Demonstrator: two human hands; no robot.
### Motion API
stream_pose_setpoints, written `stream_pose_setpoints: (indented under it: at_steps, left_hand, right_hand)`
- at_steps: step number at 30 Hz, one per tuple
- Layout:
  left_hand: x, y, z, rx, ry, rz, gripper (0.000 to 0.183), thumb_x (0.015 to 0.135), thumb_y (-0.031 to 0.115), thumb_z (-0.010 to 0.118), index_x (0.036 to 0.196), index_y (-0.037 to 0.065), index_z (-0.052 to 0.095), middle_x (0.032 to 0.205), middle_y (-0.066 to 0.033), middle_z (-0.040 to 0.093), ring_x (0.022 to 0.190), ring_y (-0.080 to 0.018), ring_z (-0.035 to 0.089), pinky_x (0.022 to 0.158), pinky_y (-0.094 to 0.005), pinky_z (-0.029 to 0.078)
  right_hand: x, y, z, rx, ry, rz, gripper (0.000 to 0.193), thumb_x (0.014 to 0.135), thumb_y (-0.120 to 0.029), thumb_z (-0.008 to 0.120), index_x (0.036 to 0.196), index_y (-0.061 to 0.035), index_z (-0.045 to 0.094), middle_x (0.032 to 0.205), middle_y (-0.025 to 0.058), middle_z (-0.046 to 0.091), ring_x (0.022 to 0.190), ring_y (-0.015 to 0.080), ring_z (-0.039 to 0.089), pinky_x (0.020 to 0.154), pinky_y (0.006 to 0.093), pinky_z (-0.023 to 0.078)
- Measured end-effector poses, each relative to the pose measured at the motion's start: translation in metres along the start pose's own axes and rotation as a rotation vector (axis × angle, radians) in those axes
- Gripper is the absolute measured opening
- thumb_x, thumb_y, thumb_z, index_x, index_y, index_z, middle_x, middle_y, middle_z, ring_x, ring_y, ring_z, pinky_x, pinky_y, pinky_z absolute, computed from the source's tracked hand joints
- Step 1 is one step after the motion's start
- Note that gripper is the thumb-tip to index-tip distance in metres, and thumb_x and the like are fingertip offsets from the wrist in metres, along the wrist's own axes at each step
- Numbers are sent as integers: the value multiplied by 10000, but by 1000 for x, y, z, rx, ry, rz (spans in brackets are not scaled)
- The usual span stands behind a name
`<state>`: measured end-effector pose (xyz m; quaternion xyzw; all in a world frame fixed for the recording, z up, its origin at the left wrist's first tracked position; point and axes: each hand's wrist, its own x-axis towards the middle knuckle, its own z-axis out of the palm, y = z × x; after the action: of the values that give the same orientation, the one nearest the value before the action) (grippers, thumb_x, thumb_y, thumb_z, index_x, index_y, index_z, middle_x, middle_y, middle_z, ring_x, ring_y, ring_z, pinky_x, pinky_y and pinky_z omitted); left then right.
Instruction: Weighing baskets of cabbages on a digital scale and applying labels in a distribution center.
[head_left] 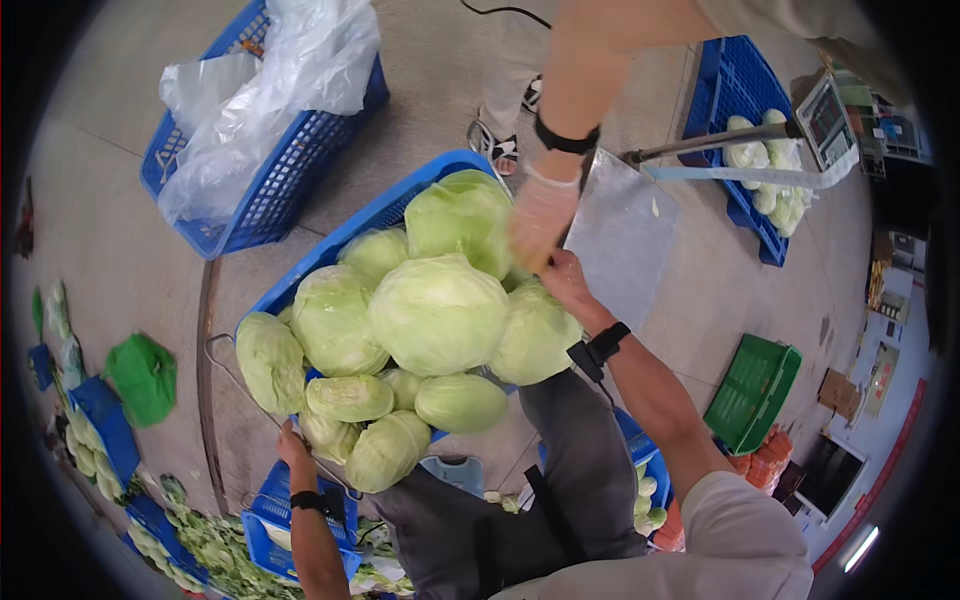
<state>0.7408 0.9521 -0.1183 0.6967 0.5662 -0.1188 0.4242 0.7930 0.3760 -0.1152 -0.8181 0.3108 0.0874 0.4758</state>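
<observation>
Starting at the left, I see the bare left hand (pixel 293 447) with its fingers curled around a thin, bent silver metal handle (pixel 246 392) beside the load. The bare right hand (pixel 567 280) is at the far right of the heap, fingers bent inward, right up against a co-worker's hand in a thin clear glove (pixel 543 215); with the blur and overlap there, I cannot tell what those fingers grasp, if anything. Between the two bare hands I have large, round, pale-green cabbages (pixel 440 312), heaped above the rim of a long blue plastic basket (pixel 385 210), the nearest ones close to dark grey trousers (pixel 580 450). Just beside the right hand I make out a flat silver metal platform (pixel 625 235). Farther out to the upper right stands a blue plastic crate (pixel 715 100) holding more pale cabbages; below it, a green rectangular plastic crate (pixel 755 395) sits on the grey concrete floor (pixel 660 340). To the upper left, I see crumpled clear plastic bags (pixel 290 80) spilling over a blue lattice-sided basket (pixel 290 170).
</observation>
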Motion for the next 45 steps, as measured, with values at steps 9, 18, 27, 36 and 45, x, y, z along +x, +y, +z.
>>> stream_pose_setpoints:
  at_steps: [9, 18, 27, 36, 45]
  left_hand:
    - [10, -7, -6, 11, -104, 26, 401, 769, 356, 588, 519, 127, 373, 411, -12, 324, 334, -140, 327, 344, -286, 254]
    - [7, -2, -8, 22, -133, -32, 384, 763, 320, 608, 541, 118, 370, 417, -15, 326, 334, -144, 338, 334, -283, 269]
    - [-5, 2, -10, 32, -209, -29, 333, 761, 281, 615, 581, 114, 391, 461, -4, 329, 373, -133, 331, 370, -282, 289]
    - [17, -1, -26, -10, -252, -54, 273, 772, 266, 607, 652, 113, 414, 510, 1, 340, 402, -130, 344, 396, -287, 310]
    - [11, -2, -36, 45, -336, -52, 229, 797, 310, 572, 789, 102, 477, 714, -27, 497, 657, -160, 489, 622, -334, 401]
  right_hand:
    - [3, -8, -16, -68, 5, 168, 303, 692, -294, 632, 662, -14, 523, 607, 81, 541, 565, 179, 501, 578, 330, 419]
    - [4, -1, -14, -105, 32, 199, 333, 647, -332, 637, 667, -24, 511, 651, 142, 551, 607, 269, 528, 619, 353, 435]
    - [-8, -6, -19, -8, -37, 209, 261, 683, -240, 680, 775, -42, 536, 676, 27, 515, 660, 131, 497, 618, 281, 417]
    - [-19, -11, -24, 180, -161, 224, 428, 696, -231, 682, 1066, -66, 539, 834, 36, 561, 771, 132, 530, 693, 266, 429]
    - [-92, -10, -49, 516, 223, 109, 645, 737, -241, 680, 1280, -13, 417, 1241, 155, 495, 1066, 229, 522, 888, 300, 406]
